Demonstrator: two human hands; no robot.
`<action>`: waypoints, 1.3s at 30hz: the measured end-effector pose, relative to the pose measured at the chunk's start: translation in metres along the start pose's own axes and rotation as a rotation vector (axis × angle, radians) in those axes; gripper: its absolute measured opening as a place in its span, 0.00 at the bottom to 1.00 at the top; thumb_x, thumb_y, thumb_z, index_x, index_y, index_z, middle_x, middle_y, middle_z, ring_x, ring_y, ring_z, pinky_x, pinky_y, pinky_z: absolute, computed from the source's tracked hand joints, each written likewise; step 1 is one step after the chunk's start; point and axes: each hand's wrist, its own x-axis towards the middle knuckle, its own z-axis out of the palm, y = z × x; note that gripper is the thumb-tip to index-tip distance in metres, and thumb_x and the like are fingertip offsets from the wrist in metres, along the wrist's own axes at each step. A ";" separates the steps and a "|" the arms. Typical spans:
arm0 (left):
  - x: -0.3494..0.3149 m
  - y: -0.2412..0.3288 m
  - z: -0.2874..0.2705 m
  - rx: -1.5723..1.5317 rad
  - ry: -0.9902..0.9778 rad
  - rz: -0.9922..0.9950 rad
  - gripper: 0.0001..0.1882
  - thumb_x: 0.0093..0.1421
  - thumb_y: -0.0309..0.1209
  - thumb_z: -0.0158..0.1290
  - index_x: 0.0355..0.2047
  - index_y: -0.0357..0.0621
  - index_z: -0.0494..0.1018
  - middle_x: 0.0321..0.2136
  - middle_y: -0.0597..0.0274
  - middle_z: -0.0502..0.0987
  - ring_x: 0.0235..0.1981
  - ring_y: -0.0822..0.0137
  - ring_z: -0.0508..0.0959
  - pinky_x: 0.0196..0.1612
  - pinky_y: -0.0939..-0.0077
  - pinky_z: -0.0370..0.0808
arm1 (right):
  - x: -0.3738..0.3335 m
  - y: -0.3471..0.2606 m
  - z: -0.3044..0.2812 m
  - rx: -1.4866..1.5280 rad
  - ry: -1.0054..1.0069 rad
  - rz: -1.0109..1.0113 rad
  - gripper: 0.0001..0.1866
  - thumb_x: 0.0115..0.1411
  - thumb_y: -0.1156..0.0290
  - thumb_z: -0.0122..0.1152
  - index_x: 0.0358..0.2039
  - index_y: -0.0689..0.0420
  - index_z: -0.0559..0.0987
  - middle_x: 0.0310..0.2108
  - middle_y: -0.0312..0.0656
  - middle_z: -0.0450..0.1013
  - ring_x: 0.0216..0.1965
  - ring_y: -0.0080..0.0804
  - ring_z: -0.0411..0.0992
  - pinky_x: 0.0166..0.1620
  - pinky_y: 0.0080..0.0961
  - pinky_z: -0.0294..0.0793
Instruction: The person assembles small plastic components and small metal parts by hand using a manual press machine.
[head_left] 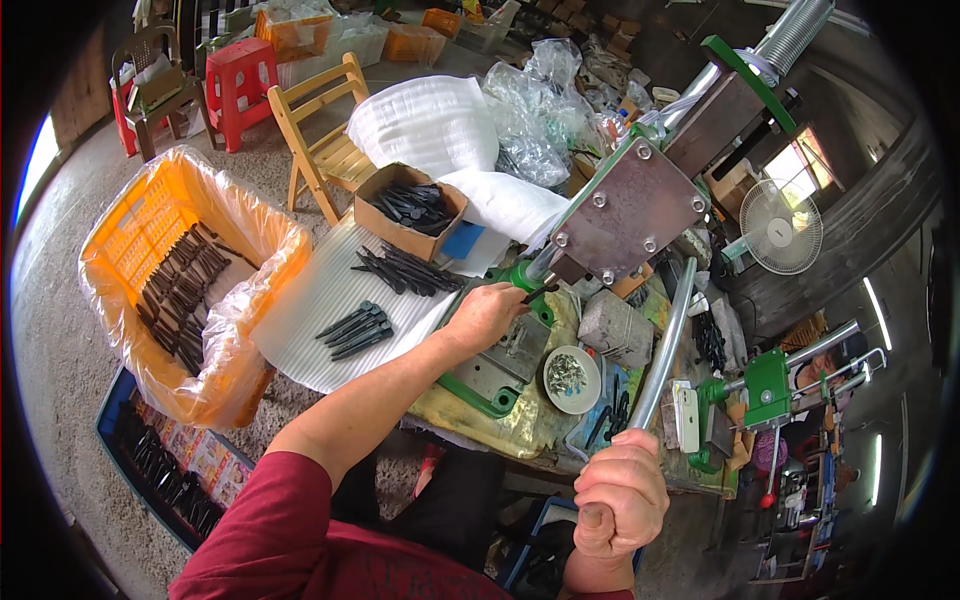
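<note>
Fingers [508, 294] of the left hand [482, 318] were drawn narrow, pinching what I read as a slim black piece [541, 293] at the foot of the press [630, 210]. In the head view, the only one on my feed, I found that piece just under the ram end, above the green base [497, 402]. Its far tip was too small and dark for me to tell whether it was seated. I noted the right hand [620, 495] wrapped round the long metal lever [668, 345], closed firmly on its lower end.

Stock was recorded as follows: two loose bunches of black pieces [357, 328] on the white foam sheet [295, 345], more in the cardboard box [395, 232], and rows in the plastic-lined yellow crate [155, 225]. A white bowl [576, 407] of small parts sat beside the base.

I judged the step in hand to be holding one piece in place for pressing. In my assessment, the next move called for a steady lever stroke, the piece held true and the left fingertips kept clear of the ram. A slipped alignment was the chief risk.
</note>
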 end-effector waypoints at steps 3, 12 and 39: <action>0.003 -0.002 -0.001 0.050 -0.035 0.011 0.07 0.49 0.24 0.50 0.28 0.33 0.70 0.25 0.49 0.71 0.28 0.50 0.72 0.31 0.66 0.69 | 0.000 -0.001 -0.001 -0.006 0.006 0.005 0.14 0.49 0.62 0.55 0.13 0.55 0.68 0.15 0.35 0.66 0.17 0.29 0.66 0.31 0.29 0.64; -0.032 -0.002 -0.070 0.193 -0.080 -0.083 0.09 0.49 0.27 0.50 0.30 0.34 0.70 0.26 0.47 0.71 0.31 0.50 0.72 0.35 0.64 0.68 | -0.004 0.001 0.004 0.031 0.048 0.015 0.17 0.52 0.56 0.53 0.15 0.53 0.69 0.16 0.34 0.67 0.18 0.29 0.67 0.33 0.31 0.64; -0.120 -0.028 -0.145 0.824 -0.339 -0.286 0.09 0.50 0.33 0.50 0.26 0.40 0.69 0.25 0.57 0.70 0.31 0.56 0.73 0.30 0.64 0.70 | -0.013 -0.002 0.007 -0.200 0.193 -0.120 0.11 0.57 0.59 0.45 0.26 0.53 0.65 0.25 0.35 0.62 0.26 0.30 0.64 0.39 0.37 0.62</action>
